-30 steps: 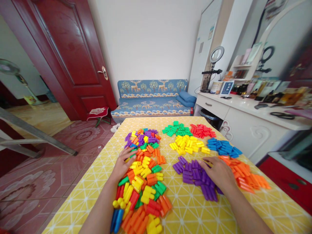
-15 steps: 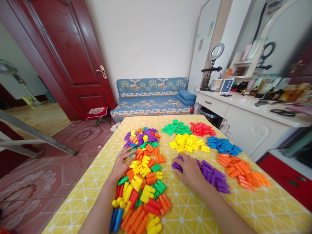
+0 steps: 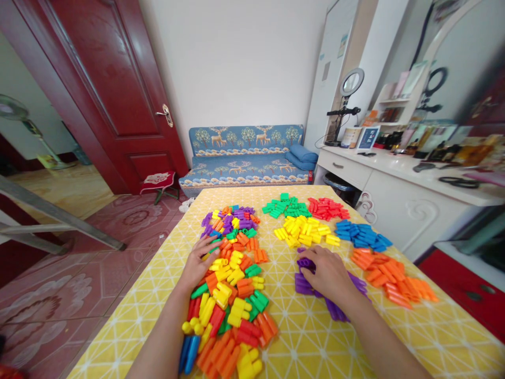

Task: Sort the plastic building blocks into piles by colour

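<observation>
In the head view, the heap of shiny purple plastic tube blocks (image 3: 304, 285) sits on the yellow-and-white-covered desk (image 3: 300, 352). The right hand (image 3: 327, 271) curves over this purple heap with bent fingers; the tips are partly hidden, so I can't tell if it pinches a block. Left of the purple heap, the left hand (image 3: 200, 266) rests, fingers a little spread, on the edge of a mixed heap of bright plastic blocks (image 3: 238, 312). A low, cupped hand should push the purple blocks best, without bumping the orange plastic tube blocks (image 3: 394, 276) to their right.
</observation>
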Motion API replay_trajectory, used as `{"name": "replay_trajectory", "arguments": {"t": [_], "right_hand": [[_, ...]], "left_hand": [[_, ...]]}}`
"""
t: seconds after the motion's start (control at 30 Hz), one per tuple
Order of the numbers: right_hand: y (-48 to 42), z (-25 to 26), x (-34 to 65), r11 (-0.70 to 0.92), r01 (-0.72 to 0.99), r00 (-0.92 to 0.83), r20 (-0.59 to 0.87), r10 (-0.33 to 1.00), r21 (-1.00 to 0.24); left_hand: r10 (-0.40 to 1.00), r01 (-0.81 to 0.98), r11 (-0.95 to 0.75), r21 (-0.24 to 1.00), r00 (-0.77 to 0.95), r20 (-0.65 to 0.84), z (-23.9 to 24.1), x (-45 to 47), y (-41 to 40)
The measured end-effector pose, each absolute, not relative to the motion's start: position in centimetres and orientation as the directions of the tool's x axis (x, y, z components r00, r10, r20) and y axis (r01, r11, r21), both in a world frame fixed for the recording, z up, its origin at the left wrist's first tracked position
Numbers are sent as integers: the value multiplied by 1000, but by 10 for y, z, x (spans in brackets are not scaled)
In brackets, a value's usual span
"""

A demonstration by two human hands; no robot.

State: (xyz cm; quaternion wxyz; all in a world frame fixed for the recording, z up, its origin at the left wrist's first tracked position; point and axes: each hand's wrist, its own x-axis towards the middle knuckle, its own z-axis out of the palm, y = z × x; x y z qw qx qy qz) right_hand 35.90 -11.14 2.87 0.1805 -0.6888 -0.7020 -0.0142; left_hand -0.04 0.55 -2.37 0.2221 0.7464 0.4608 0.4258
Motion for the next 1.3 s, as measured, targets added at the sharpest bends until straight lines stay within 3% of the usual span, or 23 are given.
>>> {"name": "replay_trajectory", "arguments": {"t": [0.1, 0.4, 0.57, 0.7, 0.83, 1.1, 1.3], "right_hand": [[-115, 27, 357, 42, 974, 21, 276, 961, -221], [-116, 26, 349, 84, 957, 60, 472, 879, -279], [-109, 23, 315, 382, 818, -181, 437, 881, -431], [-98, 16, 275, 472, 718, -318, 362, 876, -512], [-86, 6, 254, 474, 712, -349, 325, 879, -519], [-87, -1, 248, 388, 779, -239, 338, 910, -494], [-88, -3, 246, 320, 756, -142, 334, 932, -571]], "left_hand": [[876, 497, -478, 724, 210, 434, -24, -1, 6], [875, 493, -481, 725, 218, 432, -24, 0, 6], [878, 495, -476, 727, 215, 428, -25, 0, 7], [875, 497, -480, 723, 213, 435, -25, 0, 7], [881, 501, -469, 727, 208, 426, -22, 1, 4], [881, 480, -469, 742, 189, 434, -21, 3, 4], [888, 484, -456, 747, 184, 423, -19, 4, 2]]}}
